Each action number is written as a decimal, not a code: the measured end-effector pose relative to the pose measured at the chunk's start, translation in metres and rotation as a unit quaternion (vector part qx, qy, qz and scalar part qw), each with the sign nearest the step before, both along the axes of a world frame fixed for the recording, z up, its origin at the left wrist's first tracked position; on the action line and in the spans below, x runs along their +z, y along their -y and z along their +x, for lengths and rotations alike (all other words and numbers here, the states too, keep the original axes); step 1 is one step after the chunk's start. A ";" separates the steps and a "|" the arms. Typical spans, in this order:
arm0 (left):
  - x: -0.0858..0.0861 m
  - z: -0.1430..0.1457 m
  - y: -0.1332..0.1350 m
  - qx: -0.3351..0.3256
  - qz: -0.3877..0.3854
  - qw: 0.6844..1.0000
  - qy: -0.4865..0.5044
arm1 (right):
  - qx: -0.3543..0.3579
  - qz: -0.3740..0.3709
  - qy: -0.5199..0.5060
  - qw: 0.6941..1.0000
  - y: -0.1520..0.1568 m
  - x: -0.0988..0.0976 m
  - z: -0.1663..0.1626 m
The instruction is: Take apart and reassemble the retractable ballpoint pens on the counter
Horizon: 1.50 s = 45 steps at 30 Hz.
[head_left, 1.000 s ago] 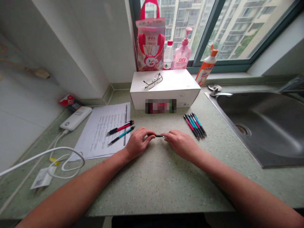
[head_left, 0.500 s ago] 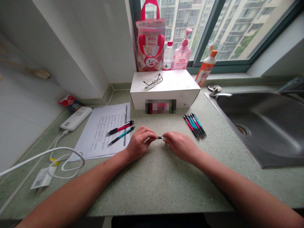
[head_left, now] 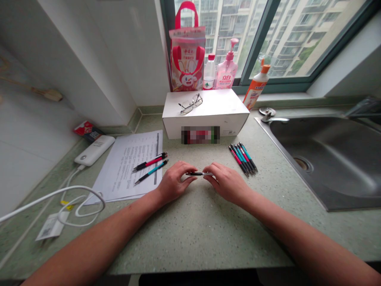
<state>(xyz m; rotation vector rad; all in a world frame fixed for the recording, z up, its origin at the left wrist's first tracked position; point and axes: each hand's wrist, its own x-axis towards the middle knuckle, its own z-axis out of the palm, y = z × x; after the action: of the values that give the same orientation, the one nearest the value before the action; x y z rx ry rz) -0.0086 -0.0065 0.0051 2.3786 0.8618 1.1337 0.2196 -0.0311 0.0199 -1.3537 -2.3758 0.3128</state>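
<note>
A pen (head_left: pixel 195 173) with a black grip and a pale barrel is held level above the counter, its pointed end to the left. My right hand (head_left: pixel 226 180) pinches the pale barrel between thumb and fingers. My left hand (head_left: pixel 175 180) is curled around the black end, thumb and forefinger parted above and below it, with a gap showing. Beside my left hand, a blue pen (head_left: pixel 151 171) and a red pen (head_left: pixel 153 160) lie on printed sheets (head_left: pixel 119 174), along with a black one. To the right of my right hand, several red and blue pens (head_left: pixel 242 159) lie side by side.
A white box (head_left: pixel 205 107) with glasses (head_left: pixel 191 104) on top stands behind my hands. Bottles and a bag (head_left: pixel 187 59) stand by the window. A steel sink (head_left: pixel 327 159) is at right; a power bank (head_left: pixel 94 151) with a looped white cable (head_left: pixel 99 194) lies at left.
My left thumb and forefinger have parted around the pen, and more of its black end shows. The right hand's fingers have shifted slightly on the barrel. The view has tilted slightly.
</note>
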 end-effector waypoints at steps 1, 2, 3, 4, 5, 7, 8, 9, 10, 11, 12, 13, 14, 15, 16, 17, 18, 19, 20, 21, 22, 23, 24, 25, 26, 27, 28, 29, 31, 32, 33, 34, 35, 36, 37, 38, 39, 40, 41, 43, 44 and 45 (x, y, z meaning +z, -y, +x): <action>0.000 0.000 0.000 0.009 -0.011 1.000 -0.003 | -0.002 0.002 -0.001 1.000 0.000 0.000 0.000; 0.000 0.000 -0.001 0.020 -0.022 1.000 -0.008 | -0.003 0.005 -0.003 1.000 -0.001 -0.001 0.001; 0.000 0.000 -0.001 0.030 -0.033 0.999 -0.013 | -0.005 0.009 -0.005 1.000 -0.001 -0.001 0.001; 0.000 0.000 -0.001 0.036 -0.042 0.998 -0.018 | -0.005 0.013 -0.008 1.000 -0.001 -0.001 0.001; 0.000 -0.001 -0.001 0.036 -0.047 0.998 -0.021 | -0.005 0.016 -0.009 1.000 -0.001 -0.001 0.001; 0.000 -0.001 -0.001 0.022 -0.041 0.999 -0.012 | -0.003 0.020 -0.011 1.000 -0.001 -0.002 0.001; 0.000 -0.001 -0.001 0.015 -0.033 0.999 -0.002 | -0.001 0.020 -0.012 1.000 -0.001 -0.002 0.001; 0.000 -0.001 -0.001 0.010 -0.025 1.000 0.008 | 0.001 0.019 -0.012 1.000 -0.001 -0.002 0.001; 0.000 -0.001 -0.001 0.010 -0.021 1.000 0.018 | 0.001 0.017 -0.012 1.000 -0.001 -0.002 0.001; 0.000 -0.001 -0.001 0.013 -0.023 0.999 0.025 | 0.000 0.014 -0.012 1.000 -0.001 -0.002 0.001; -0.001 -0.001 -0.001 0.020 -0.032 0.999 0.027 | -0.003 0.012 -0.012 1.000 0.000 -0.002 0.001; 0.000 -0.001 -0.001 0.028 -0.044 0.998 0.025 | -0.006 0.011 -0.012 1.000 0.000 -0.001 0.001; 0.000 -0.002 -0.001 0.036 -0.056 0.998 0.020 | -0.010 0.010 -0.013 1.000 0.000 -0.001 0.001; 0.000 -0.002 -0.001 0.041 -0.065 0.997 0.014 | -0.012 0.009 -0.014 1.000 0.000 0.000 0.001; 0.000 -0.001 -0.001 0.043 -0.068 0.997 0.010 | -0.012 0.008 -0.014 1.000 0.000 0.000 0.001; 0.000 -0.001 -0.001 0.040 -0.065 0.997 0.008 | -0.011 0.007 -0.015 1.000 0.000 0.000 0.001; 0.001 -0.001 -0.001 0.035 -0.058 0.998 0.011 | -0.009 0.005 -0.015 1.000 0.000 0.001 0.001; 0.001 -0.001 -0.001 0.029 -0.049 0.998 0.016 | -0.007 0.004 -0.015 1.000 0.000 0.001 0.000; 0.001 -0.001 -0.001 0.025 -0.045 0.998 0.023 | -0.005 0.003 -0.015 1.000 0.000 0.001 0.000; 0.001 -0.001 -0.001 0.025 -0.046 0.998 0.028 | -0.004 0.002 -0.015 1.000 0.000 0.002 0.000; 0.000 -0.001 -0.001 0.028 -0.052 0.998 0.031 | -0.004 0.002 -0.016 1.000 0.000 0.002 0.000; 0.000 -0.001 -0.001 0.032 -0.061 0.997 0.031 | -0.005 0.003 -0.017 1.000 0.001 0.002 0.000; 0.000 -0.001 -0.002 0.036 -0.069 0.997 0.026 | -0.004 0.003 -0.018 1.000 0.001 0.003 -0.001; 0.000 -0.001 -0.002 0.037 -0.071 0.997 0.022 | -0.004 0.004 -0.017 1.000 0.001 0.003 -0.001; 0.000 -0.001 -0.002 0.033 -0.068 0.997 0.019 | -0.002 0.004 -0.016 1.000 0.001 0.003 -0.001; 0.000 -0.001 -0.002 0.027 -0.060 0.998 0.019 | -0.001 0.004 -0.015 1.000 0.001 0.003 -0.001; 0.000 -0.001 -0.002 0.020 -0.051 0.998 0.021 | 0.000 0.005 -0.013 1.000 0.001 0.003 -0.001; 0.000 -0.001 -0.002 0.018 -0.045 0.998 0.026 | -0.001 0.005 -0.012 1.000 0.001 0.003 -0.001; 0.001 -0.001 -0.001 0.025 -0.052 0.998 0.036 | -0.005 0.008 -0.011 1.000 0.001 0.003 -0.001; 0.001 -0.001 -0.001 0.032 -0.060 0.997 0.035 | -0.006 0.009 -0.011 1.000 0.001 0.003 -0.001; 0.000 -0.001 -0.001 0.037 -0.065 0.997 0.033 | -0.006 0.009 -0.011 1.000 0.001 0.002 -0.001; 0.000 -0.001 -0.001 0.038 -0.064 0.997 0.030 | -0.006 0.008 -0.012 1.000 0.001 0.003 -0.001; 0.000 -0.001 -0.001 0.035 -0.057 0.997 0.027 | -0.005 0.007 -0.012 1.000 0.001 0.003 -0.001; 0.000 -0.001 -0.001 0.031 -0.048 0.998 0.027 | -0.005 0.004 -0.012 1.000 0.001 0.003 -0.001; 0.000 -0.001 -0.001 0.028 -0.041 0.998 0.030 | -0.006 0.002 -0.011 1.000 0.001 0.003 -0.001; 0.000 -0.001 -0.001 0.029 -0.040 0.998 0.036 | -0.007 0.000 -0.010 1.000 0.001 0.003 -0.001; 0.000 -0.001 -0.001 0.034 -0.044 0.998 0.043 | -0.008 -0.001 -0.010 1.000 0.001 0.003 -0.001; 0.000 -0.001 -0.001 0.038 -0.049 0.997 0.048 | -0.009 -0.001 -0.009 1.000 0.001 0.003 -0.001; 0.000 -0.001 -0.001 0.040 -0.049 0.997 0.050 | -0.009 -0.001 -0.010 1.000 0.001 0.003 -0.001; 0.000 -0.001 -0.001 0.037 -0.039 0.997 0.048 | -0.010 0.001 -0.011 1.000 0.001 0.003 0.000; 0.000 -0.001 -0.001 0.036 -0.033 0.998 0.046 | -0.011 0.001 -0.012 1.000 0.001 0.003 0.000; 0.000 -0.001 -0.001 0.035 -0.035 0.998 0.045 | -0.012 0.002 -0.013 1.000 0.001 0.002 0.000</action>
<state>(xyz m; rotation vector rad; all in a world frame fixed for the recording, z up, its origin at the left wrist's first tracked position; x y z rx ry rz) -0.0099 -0.0056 0.0049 2.2404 0.9451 1.2071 0.2192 -0.0319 0.0221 -1.3664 -2.3369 0.3181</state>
